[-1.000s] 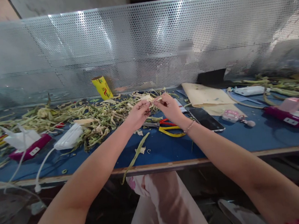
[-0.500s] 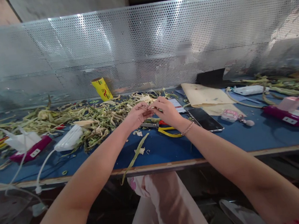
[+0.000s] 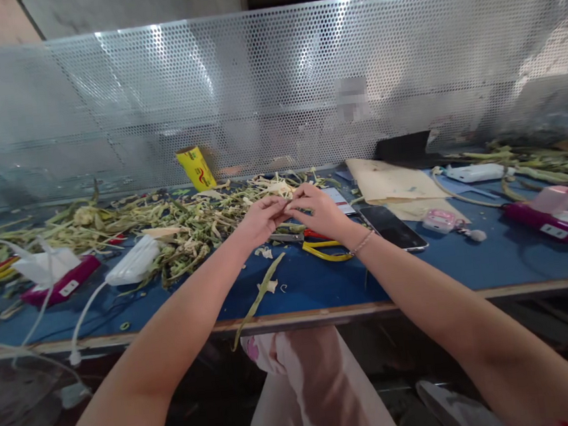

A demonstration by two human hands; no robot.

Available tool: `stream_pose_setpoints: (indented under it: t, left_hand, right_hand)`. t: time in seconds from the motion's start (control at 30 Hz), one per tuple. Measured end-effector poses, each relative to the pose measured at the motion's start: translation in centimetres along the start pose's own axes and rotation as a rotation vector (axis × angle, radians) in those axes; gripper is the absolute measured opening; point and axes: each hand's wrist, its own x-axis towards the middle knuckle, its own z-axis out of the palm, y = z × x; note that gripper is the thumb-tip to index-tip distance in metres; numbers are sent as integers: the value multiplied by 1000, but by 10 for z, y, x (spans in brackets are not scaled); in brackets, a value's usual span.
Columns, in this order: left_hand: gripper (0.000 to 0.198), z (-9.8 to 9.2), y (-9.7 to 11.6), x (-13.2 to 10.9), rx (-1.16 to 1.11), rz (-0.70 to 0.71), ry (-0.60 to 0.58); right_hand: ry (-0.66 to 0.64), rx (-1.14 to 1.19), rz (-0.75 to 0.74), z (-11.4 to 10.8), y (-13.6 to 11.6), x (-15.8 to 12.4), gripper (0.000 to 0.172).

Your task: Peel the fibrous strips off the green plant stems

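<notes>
My left hand (image 3: 260, 218) and my right hand (image 3: 320, 209) meet above the blue table (image 3: 420, 267), fingertips pinched together on a small pale plant piece (image 3: 286, 206) that is mostly hidden between them. Just behind the hands spreads a heap of green and yellowish stalks and husks (image 3: 175, 227). Under my right wrist lie pliers with yellow and red handles (image 3: 324, 249). A long green strip (image 3: 259, 296) lies at the table's front edge below my left hand.
A black phone (image 3: 390, 226) and brown paper (image 3: 389, 183) lie right of my hands. A white charger with cable (image 3: 130, 261), pink devices (image 3: 62, 282) (image 3: 553, 220), a yellow box (image 3: 195, 168) and more stalks (image 3: 535, 162) sit around. A perforated metal screen (image 3: 271, 80) backs the table.
My hands drew closer together and dropped slightly, closing round the pale piece that stuck out between them a second ago.
</notes>
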Motion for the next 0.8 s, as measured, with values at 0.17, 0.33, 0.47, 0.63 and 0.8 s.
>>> stream_pose_setpoints:
  t: [0.17, 0.33, 0.47, 0.63, 0.8]
  left_hand:
    - [7, 0, 0, 0, -22, -16, 2]
    - [8, -1, -2, 2, -18, -15, 46]
    - [7, -3, -6, 5, 38, 19, 23]
    - [9, -3, -8, 6, 96, 54, 2]
    - [10, 3, -5, 2, 132, 102, -2]
  right_hand:
    - [58, -5, -6, -3, -3, 0, 15]
    - [40, 11, -30, -3, -2, 1, 13]
    - [42, 43, 3, -2, -1, 2, 10]
    - [44, 98, 99, -2, -3, 3, 7]
    - [63, 127, 243, -1, -4, 5, 6]
